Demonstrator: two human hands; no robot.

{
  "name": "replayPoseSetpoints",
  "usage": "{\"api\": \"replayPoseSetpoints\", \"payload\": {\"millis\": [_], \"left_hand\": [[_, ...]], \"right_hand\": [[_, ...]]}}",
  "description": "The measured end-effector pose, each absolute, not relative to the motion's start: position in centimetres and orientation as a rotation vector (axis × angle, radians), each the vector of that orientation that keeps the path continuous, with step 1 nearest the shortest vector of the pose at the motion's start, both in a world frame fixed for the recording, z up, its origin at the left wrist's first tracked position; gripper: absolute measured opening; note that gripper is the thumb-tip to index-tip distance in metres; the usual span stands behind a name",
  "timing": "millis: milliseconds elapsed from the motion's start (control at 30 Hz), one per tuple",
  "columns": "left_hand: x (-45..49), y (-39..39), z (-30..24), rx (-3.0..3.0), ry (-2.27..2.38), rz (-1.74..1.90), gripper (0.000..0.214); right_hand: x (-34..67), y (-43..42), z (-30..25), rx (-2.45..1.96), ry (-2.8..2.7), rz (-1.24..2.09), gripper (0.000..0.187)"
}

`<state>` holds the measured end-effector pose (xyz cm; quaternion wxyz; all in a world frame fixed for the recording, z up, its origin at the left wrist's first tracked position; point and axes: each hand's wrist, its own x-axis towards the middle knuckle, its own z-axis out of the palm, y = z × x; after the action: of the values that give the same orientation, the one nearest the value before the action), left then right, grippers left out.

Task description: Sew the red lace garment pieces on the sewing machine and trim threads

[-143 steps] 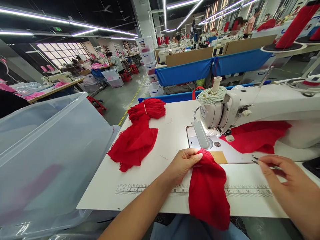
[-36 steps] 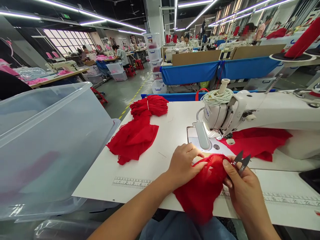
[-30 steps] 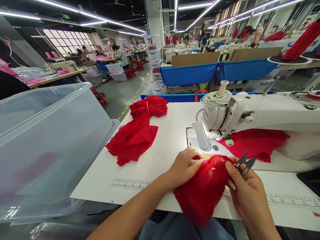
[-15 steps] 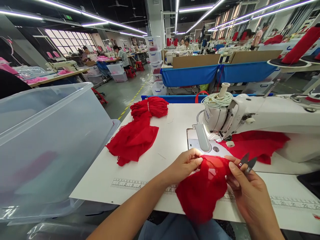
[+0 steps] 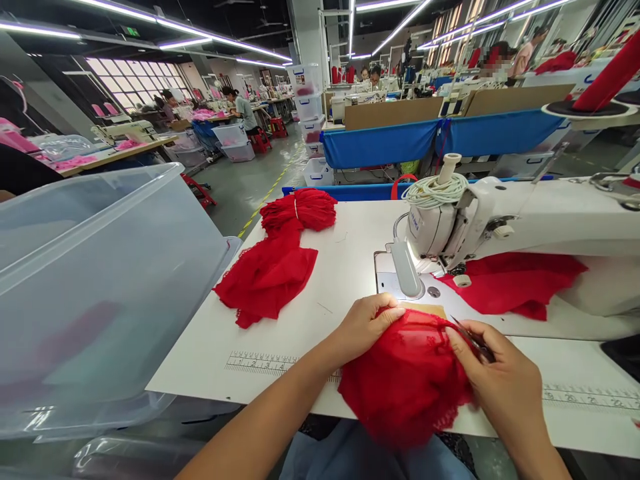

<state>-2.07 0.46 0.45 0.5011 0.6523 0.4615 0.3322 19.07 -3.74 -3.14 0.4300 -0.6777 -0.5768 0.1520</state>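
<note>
My left hand [image 5: 364,325] pinches the upper left edge of a red lace piece [image 5: 405,380] that lies bunched at the table's near edge. My right hand [image 5: 493,377] grips the piece's right edge and holds small thread snips [image 5: 467,332], whose blades are closed and lie flat against the fabric. Just beyond both hands stands the white sewing machine [image 5: 500,227], with its needle plate [image 5: 430,293] lit.
A pile of red lace pieces [image 5: 280,260] lies on the white table [image 5: 340,267] to the left. More red fabric [image 5: 520,283] sits under the machine arm. A large clear plastic bin [image 5: 95,293] stands at left. Other workers sit at benches behind.
The snips, held raised and open half a second ago, now lie shut against the fabric. The red piece has been spread wider and lower between my hands.
</note>
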Motion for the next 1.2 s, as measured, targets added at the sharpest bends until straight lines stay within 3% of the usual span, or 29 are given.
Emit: {"api": "replayPoseSetpoints", "payload": {"millis": [200,367,500,733,1200], "left_hand": [[-1.8,0.3,0.3,1.28,1.029,0.794,0.023],[-1.6,0.3,0.3,1.234,0.994,0.795,0.021],[-1.4,0.3,0.6,1.264,1.02,0.793,0.019],[-1.5,0.3,0.6,1.25,1.022,0.795,0.016],[-1.6,0.3,0.7,1.285,0.997,0.802,0.011]], "right_hand": [[19.5,-3.5,-4.1,-1.742,-1.526,0.304,0.036],[18.4,-4.5,-3.3,-1.745,-1.567,0.101,0.05],[16.4,-5.1,-2.3,-1.52,-1.745,0.047,0.038],[15.7,-4.9,-2.5,-1.511,-1.842,-0.197,0.035],[15.4,-5.0,-2.5,-1.558,-1.882,-0.144,0.034]]}}
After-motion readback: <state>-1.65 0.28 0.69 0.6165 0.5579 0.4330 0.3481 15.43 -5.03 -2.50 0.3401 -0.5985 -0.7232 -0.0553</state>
